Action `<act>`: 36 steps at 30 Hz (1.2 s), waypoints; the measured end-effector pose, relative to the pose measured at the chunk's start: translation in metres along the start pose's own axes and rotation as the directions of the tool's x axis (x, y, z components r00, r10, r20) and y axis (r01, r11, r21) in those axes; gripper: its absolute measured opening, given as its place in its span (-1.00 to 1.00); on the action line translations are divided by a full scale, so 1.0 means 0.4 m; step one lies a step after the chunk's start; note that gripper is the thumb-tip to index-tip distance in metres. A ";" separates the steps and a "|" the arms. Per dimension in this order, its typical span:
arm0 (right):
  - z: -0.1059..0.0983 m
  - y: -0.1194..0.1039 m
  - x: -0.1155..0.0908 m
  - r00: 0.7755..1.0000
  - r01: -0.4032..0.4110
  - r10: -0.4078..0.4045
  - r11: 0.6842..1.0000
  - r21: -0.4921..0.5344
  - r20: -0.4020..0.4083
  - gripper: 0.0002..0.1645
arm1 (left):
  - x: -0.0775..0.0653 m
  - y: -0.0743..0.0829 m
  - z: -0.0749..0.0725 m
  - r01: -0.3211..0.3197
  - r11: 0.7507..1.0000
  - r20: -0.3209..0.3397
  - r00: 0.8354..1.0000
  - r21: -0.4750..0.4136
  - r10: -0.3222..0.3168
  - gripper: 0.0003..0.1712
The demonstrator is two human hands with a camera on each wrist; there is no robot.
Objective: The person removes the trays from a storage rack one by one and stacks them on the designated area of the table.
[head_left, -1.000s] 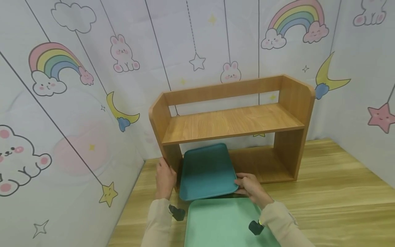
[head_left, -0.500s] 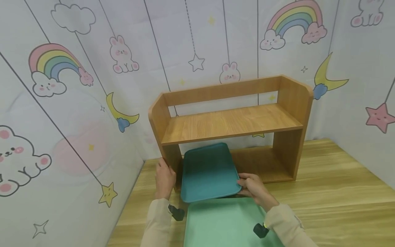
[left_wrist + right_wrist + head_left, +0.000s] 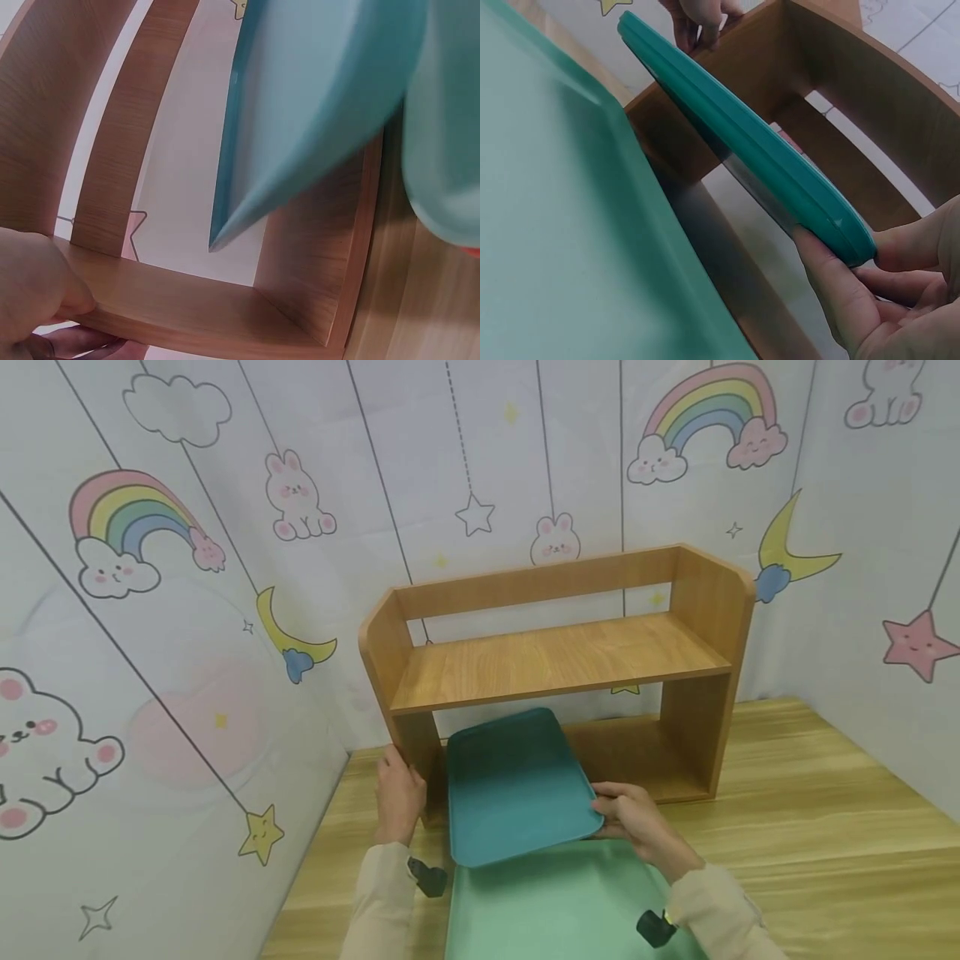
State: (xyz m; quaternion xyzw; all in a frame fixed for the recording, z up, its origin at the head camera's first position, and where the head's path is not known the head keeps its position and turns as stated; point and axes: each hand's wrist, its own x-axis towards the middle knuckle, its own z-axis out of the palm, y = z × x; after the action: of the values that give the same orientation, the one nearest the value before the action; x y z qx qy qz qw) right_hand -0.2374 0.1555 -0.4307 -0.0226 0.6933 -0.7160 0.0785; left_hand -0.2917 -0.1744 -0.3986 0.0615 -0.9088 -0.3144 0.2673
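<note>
My right hand pinches the front right corner of a teal tray, thumb on one face and fingers on the other in the right wrist view. The tray tilts, its far end within the lower compartment of a wooden desktop shelf and its near end out over a light green tray. My left hand grips the edge of the shelf's left side panel. In the left wrist view, its thumb and fingers lie on opposite sides of that panel.
The shelf stands on a wood-grain table close to a cartoon-printed backdrop. Another printed sheet borders the table on the left. The light green tray lies in front of the shelf, running out of the head view's bottom edge.
My right hand has drawn the teal tray towards me and slightly right, so its near edge now overlaps the light green tray. My left hand keeps its hold on the shelf.
</note>
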 end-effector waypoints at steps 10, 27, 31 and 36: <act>-0.042 0.003 -0.032 1.000 0.018 -0.018 0.999 -0.047 0.001 -0.38 | 0.002 0.005 0.001 0.025 1.000 0.034 0.999 0.000 -0.025 -0.63; -0.077 0.014 -0.057 0.999 -0.001 -0.001 0.998 -0.060 -0.039 -0.40 | 0.001 -0.001 -0.001 0.006 1.000 0.029 1.000 0.001 -0.006 -0.66; -0.081 0.016 -0.061 0.999 -0.003 0.001 0.999 -0.054 -0.037 -0.41 | 0.001 -0.002 -0.002 0.001 1.000 0.026 1.000 -0.002 -0.001 -0.67; -0.085 0.020 -0.063 0.999 -0.013 0.011 0.999 -0.046 -0.041 -0.42 | 0.002 -0.003 -0.002 0.007 1.000 0.025 1.000 -0.003 -0.007 -0.65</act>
State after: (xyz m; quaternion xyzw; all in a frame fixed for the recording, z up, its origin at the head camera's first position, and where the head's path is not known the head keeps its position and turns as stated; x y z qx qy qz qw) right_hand -0.2168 0.1926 -0.4381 -0.0058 0.7112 -0.6996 0.0680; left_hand -0.2919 -0.1759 -0.3985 0.0600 -0.9114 -0.3177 0.2548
